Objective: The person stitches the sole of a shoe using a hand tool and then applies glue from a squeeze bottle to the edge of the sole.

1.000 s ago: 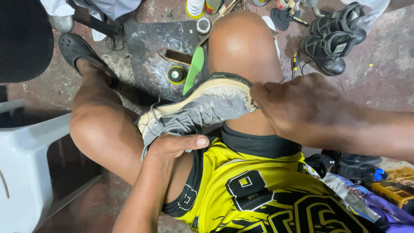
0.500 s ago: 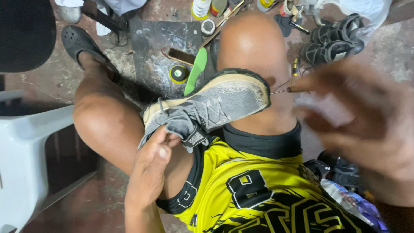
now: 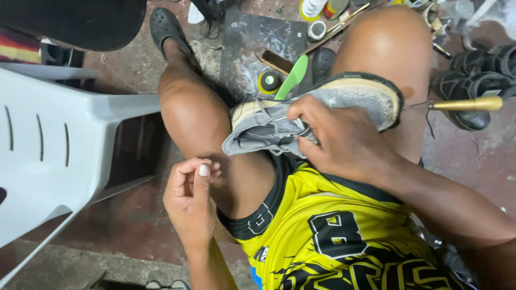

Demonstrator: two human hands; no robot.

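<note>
A worn grey shoe (image 3: 333, 99) with a dirty pale sole lies across my lap between my bare knees, toe pointing right. My right hand (image 3: 344, 139) grips its upper near the laces. An awl (image 3: 467, 103) with a yellowish handle sticks out to the right, its thin needle meeting the sole's toe edge. My left hand (image 3: 191, 198) hovers over my left thigh, apart from the shoe, with thumb and fingers pinched together. I cannot make out anything between them. I wear yellow and black shorts (image 3: 333, 231).
A white plastic chair (image 3: 64, 139) stands close on the left. On the floor ahead lie a dark board (image 3: 258, 37), a green insole (image 3: 293, 78), a tape roll (image 3: 269, 82) and small pots. Black sandals (image 3: 473, 80) are piled at the right.
My right hand came back from the right and took hold of the shoe's upper. My left hand let go of the shoe and drew back over my thigh. The awl now hangs from the sole.
</note>
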